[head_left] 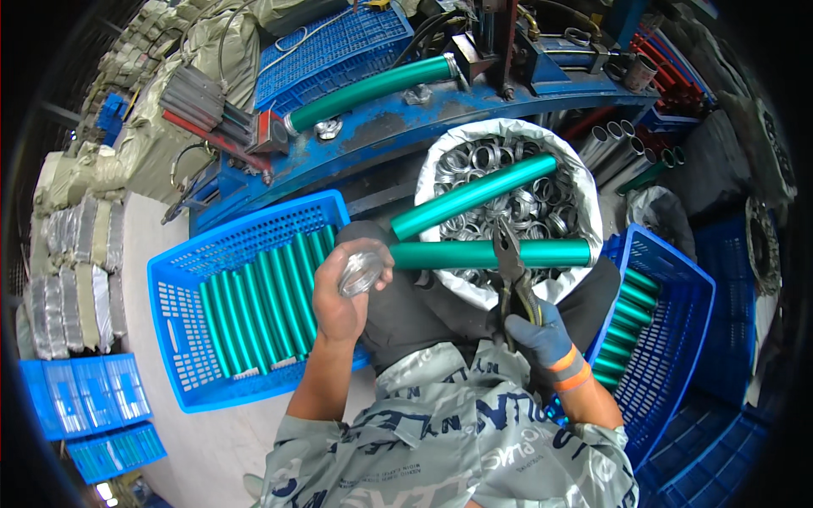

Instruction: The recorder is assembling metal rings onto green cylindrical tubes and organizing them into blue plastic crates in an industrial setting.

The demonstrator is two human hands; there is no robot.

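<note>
A blue machine frame (pixel 474 106) spans the far side, with a green tube (pixel 373 85) lying along it. Nearer on the left sits a blue basket (pixel 182 339) packed with green tubes side by side, and on the right a second blue basket (pixel 677 339) holds more of them. Between the two, a white sack (pixel 584 190) brims with metal rings, and two green tubes (pixel 491 252) lie across its mouth, the near one resting over the person's lap. The right hand (pixel 542 334), in a blue glove, is closed around the handles of pliers (pixel 512 271), whose tip touches the near tube. The bare left hand (pixel 343 292) is wrapped around a metal ring (pixel 360 273), held up just beside that tube's left end. As a judgement, the tube is only balanced on the sack and lap, so a push from the pliers could roll it off, and the ring could slip from the bare fingers or pinch them.
</note>
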